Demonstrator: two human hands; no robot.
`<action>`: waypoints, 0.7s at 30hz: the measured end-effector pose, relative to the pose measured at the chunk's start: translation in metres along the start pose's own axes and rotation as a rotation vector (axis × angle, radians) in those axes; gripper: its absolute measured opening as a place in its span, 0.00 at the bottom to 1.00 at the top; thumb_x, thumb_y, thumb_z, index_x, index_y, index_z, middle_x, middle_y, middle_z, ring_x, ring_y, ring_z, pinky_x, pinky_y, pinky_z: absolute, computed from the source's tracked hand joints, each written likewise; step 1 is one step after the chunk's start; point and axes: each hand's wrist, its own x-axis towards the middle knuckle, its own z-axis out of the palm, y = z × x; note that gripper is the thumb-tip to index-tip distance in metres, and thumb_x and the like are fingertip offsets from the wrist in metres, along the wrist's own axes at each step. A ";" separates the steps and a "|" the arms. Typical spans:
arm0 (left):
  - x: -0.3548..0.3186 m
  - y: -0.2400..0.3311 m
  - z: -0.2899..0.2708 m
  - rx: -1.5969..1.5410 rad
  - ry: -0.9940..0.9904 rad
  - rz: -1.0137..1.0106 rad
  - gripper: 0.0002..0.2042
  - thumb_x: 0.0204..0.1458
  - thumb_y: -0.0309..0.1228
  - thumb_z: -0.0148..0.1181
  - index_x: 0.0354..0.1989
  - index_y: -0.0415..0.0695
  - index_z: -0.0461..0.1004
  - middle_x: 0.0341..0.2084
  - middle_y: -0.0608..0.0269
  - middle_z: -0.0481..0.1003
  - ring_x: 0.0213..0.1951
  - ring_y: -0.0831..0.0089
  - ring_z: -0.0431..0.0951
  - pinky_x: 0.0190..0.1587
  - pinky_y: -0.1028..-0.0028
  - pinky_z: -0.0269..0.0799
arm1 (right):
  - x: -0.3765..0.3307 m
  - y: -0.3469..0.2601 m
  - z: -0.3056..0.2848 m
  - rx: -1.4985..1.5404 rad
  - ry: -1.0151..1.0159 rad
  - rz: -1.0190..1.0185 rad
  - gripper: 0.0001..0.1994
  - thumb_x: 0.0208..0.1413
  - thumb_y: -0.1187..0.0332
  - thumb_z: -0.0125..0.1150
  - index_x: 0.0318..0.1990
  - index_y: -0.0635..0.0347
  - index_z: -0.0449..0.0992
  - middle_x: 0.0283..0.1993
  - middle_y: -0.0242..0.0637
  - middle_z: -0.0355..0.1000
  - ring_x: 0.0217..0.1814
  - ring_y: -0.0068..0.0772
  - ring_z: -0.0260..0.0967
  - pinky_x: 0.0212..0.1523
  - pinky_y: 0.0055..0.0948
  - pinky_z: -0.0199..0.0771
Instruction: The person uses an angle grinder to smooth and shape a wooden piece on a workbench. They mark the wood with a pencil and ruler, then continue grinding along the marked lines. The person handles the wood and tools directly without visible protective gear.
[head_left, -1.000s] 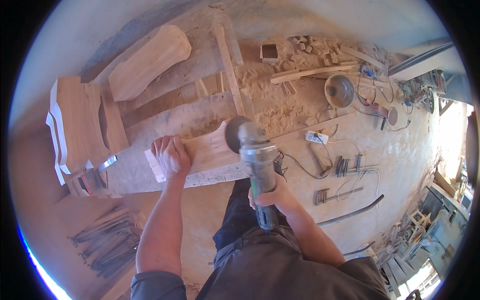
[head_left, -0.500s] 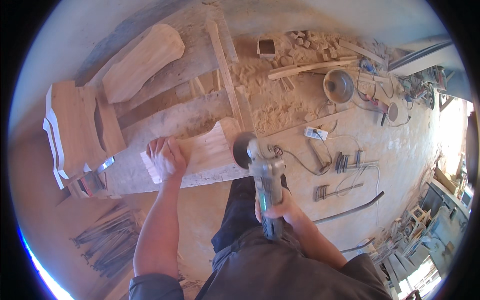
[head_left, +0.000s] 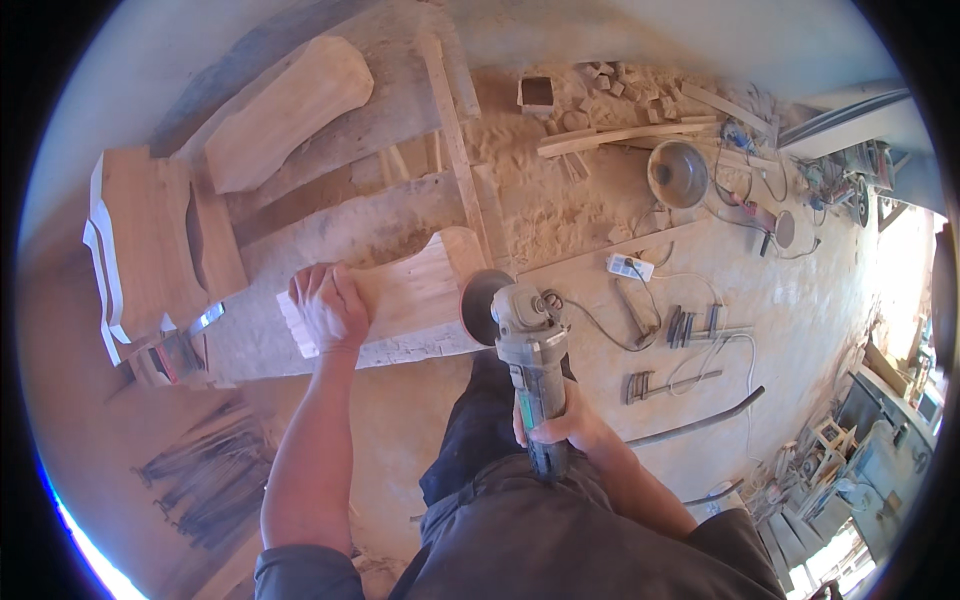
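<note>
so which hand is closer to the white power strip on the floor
Right. The right hand grips the angle grinder handle, below and a bit left of the power strip. The left hand presses on the wooden panel, much farther left, beyond the grinder.

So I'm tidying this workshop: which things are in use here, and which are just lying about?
In use:
left hand pressing the shaped wooden panel
right hand gripping the angle grinder
workbench

Lying about:
clamps on the floor
power strip
metal bowl
wood offcuts
</note>
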 end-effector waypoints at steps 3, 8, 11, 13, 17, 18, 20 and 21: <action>-0.003 0.000 0.001 -0.008 0.001 -0.004 0.12 0.63 0.31 0.51 0.33 0.44 0.81 0.36 0.58 0.82 0.46 0.54 0.76 0.58 0.54 0.64 | 0.008 -0.010 0.010 -0.043 0.035 -0.001 0.29 0.40 0.75 0.74 0.53 0.63 0.72 0.35 0.40 0.78 0.33 0.33 0.78 0.38 0.34 0.80; -0.002 0.000 0.001 -0.006 0.006 0.004 0.13 0.64 0.31 0.50 0.32 0.43 0.81 0.36 0.58 0.81 0.46 0.54 0.75 0.58 0.54 0.64 | 0.041 -0.043 0.026 -0.256 0.134 0.003 0.24 0.40 0.74 0.74 0.49 0.63 0.74 0.36 0.35 0.77 0.35 0.28 0.77 0.40 0.31 0.79; -0.005 -0.004 0.001 -0.003 0.011 -0.019 0.13 0.64 0.31 0.51 0.32 0.43 0.80 0.35 0.58 0.81 0.46 0.54 0.75 0.58 0.54 0.64 | 0.024 -0.029 0.027 -0.327 0.141 0.009 0.26 0.40 0.74 0.74 0.51 0.63 0.74 0.38 0.34 0.77 0.37 0.26 0.77 0.42 0.29 0.79; -0.003 -0.003 0.004 -0.033 0.033 -0.022 0.12 0.64 0.31 0.52 0.31 0.44 0.80 0.35 0.58 0.81 0.46 0.54 0.75 0.57 0.54 0.64 | 0.007 -0.019 0.028 -0.354 0.162 0.025 0.28 0.39 0.74 0.74 0.53 0.63 0.75 0.39 0.33 0.78 0.39 0.26 0.77 0.43 0.29 0.79; -0.001 -0.001 0.004 -0.027 0.060 -0.012 0.11 0.64 0.31 0.52 0.31 0.46 0.80 0.35 0.59 0.80 0.46 0.54 0.75 0.57 0.54 0.64 | 0.002 -0.024 0.037 -0.435 0.222 0.052 0.28 0.39 0.74 0.73 0.54 0.63 0.75 0.39 0.33 0.78 0.40 0.26 0.77 0.45 0.30 0.79; -0.001 0.001 0.002 -0.027 0.054 -0.018 0.11 0.64 0.31 0.53 0.30 0.46 0.80 0.34 0.59 0.80 0.46 0.54 0.75 0.57 0.54 0.64 | 0.012 -0.027 0.036 -0.464 0.225 0.041 0.28 0.39 0.74 0.73 0.53 0.64 0.74 0.39 0.34 0.78 0.40 0.26 0.77 0.45 0.30 0.79; 0.000 0.003 0.000 -0.024 0.043 -0.028 0.12 0.64 0.31 0.53 0.30 0.45 0.80 0.34 0.59 0.80 0.46 0.54 0.75 0.57 0.54 0.64 | 0.032 -0.044 0.039 -0.525 0.226 0.021 0.28 0.40 0.74 0.73 0.53 0.64 0.74 0.38 0.34 0.78 0.39 0.25 0.76 0.44 0.30 0.79; -0.001 0.003 -0.001 -0.030 0.050 -0.034 0.12 0.64 0.31 0.53 0.29 0.45 0.80 0.34 0.59 0.80 0.46 0.54 0.75 0.57 0.54 0.64 | 0.037 -0.050 0.043 -0.554 0.234 0.014 0.28 0.39 0.74 0.73 0.53 0.64 0.75 0.38 0.34 0.78 0.39 0.26 0.76 0.44 0.30 0.79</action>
